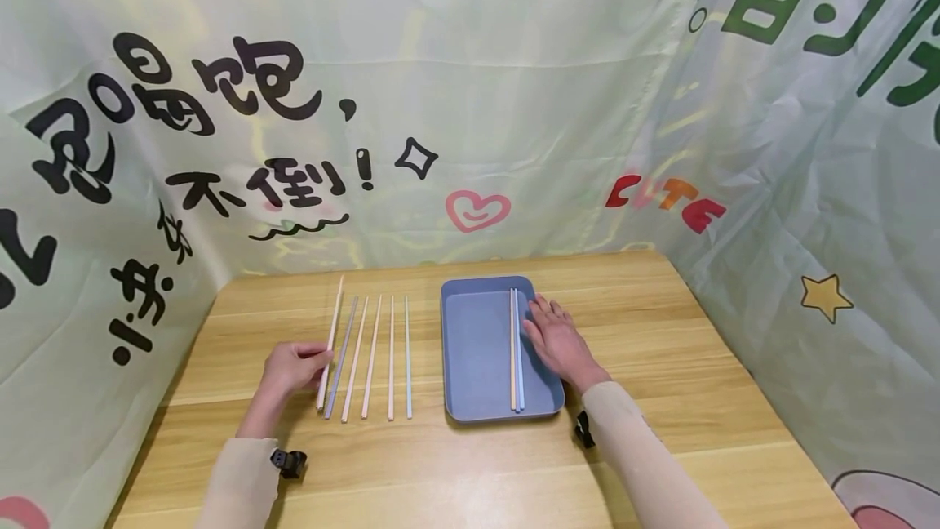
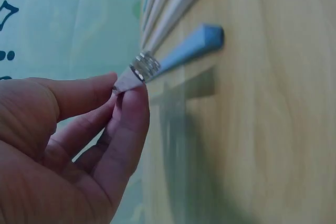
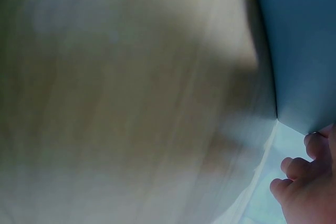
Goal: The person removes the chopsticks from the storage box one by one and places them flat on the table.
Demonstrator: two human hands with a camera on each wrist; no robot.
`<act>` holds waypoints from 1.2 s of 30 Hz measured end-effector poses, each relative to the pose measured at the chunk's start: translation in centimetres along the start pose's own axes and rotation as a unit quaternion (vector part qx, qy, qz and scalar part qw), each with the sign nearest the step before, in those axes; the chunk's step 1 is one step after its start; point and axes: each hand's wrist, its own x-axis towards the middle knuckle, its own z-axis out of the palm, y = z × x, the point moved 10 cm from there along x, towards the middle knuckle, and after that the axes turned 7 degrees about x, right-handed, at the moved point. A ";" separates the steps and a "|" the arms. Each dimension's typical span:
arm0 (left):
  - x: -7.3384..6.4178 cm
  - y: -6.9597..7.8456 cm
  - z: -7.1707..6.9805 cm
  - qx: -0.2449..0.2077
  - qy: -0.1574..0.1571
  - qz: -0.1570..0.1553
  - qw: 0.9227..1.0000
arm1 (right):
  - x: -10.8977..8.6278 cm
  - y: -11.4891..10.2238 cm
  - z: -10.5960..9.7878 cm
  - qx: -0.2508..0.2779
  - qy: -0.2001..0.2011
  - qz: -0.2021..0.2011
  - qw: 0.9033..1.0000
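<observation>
The left hand point(image 1: 294, 367) pinched the leftmost pale cream chopstick point(image 1: 331, 341) between thumb and fingertips, near its lower end (the left wrist view showed a ringed, tapered tip caught in that pinch, with a blue chopstick point(image 2: 189, 49) just beside it). Its long axis ran away from the person, tilted slightly right, and four more pastel chopsticks point(image 1: 382, 356) lay near-parallel to its right on the light wooden table point(image 1: 661, 447). The right hand point(image 1: 556, 339) rested flat, fingers straight, on the right rim of the blue rectangular plastic tray point(image 1: 477, 349), beside two chopsticks point(image 1: 516, 349) lying lengthwise inside. The tray lay right of the held stick, nearer the right hand.
</observation>
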 end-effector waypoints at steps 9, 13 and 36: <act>-0.3 -1.0 -1.4 0.039 0.026 0.006 0.999 | 0.0 0.2 0.0 0.005 -0.001 0.008 1.000; -0.5 -0.9 -1.5 0.052 0.032 0.017 0.998 | -0.1 0.2 0.0 0.005 -0.001 0.007 1.000; -0.5 -0.8 -1.2 0.114 0.053 0.017 0.992 | -0.2 -0.1 -0.2 0.008 0.003 0.000 1.000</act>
